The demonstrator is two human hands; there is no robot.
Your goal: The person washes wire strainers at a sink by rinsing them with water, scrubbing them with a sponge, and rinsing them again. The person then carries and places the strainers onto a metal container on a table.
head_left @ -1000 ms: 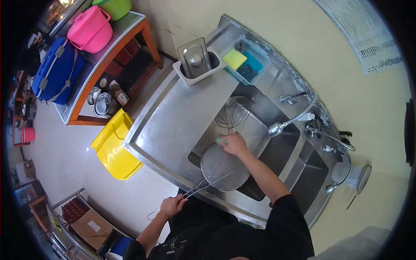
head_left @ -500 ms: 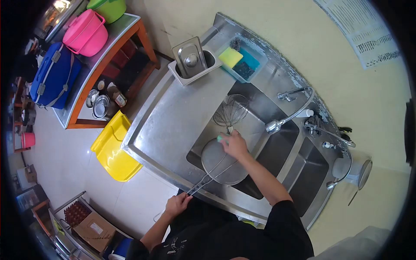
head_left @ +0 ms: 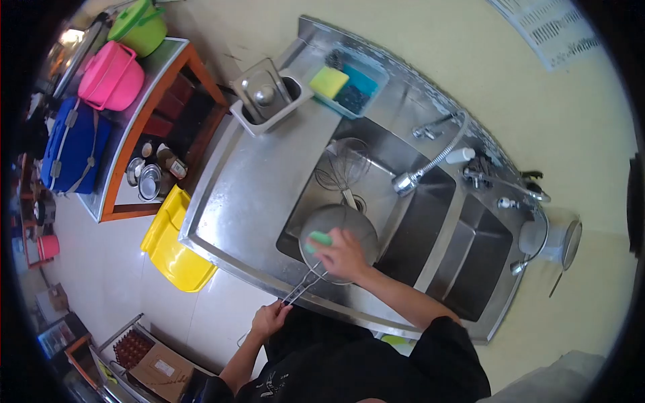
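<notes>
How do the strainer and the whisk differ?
The strainer has a round face of fine mesh; the whisk has open wire loops. The left hand holds the strainer's handle, while no hand holds the whisk. Both look grey and metallic.

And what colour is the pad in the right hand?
The pad is green, best seen in the head view.

Strainer [head_left: 356,226] under right fingers [head_left: 334,251]: matt metal mesh. Bench [head_left: 248,185] around them: glossy metal. Pink bucket [head_left: 111,82], well apart from them: smooth plastic.
</notes>
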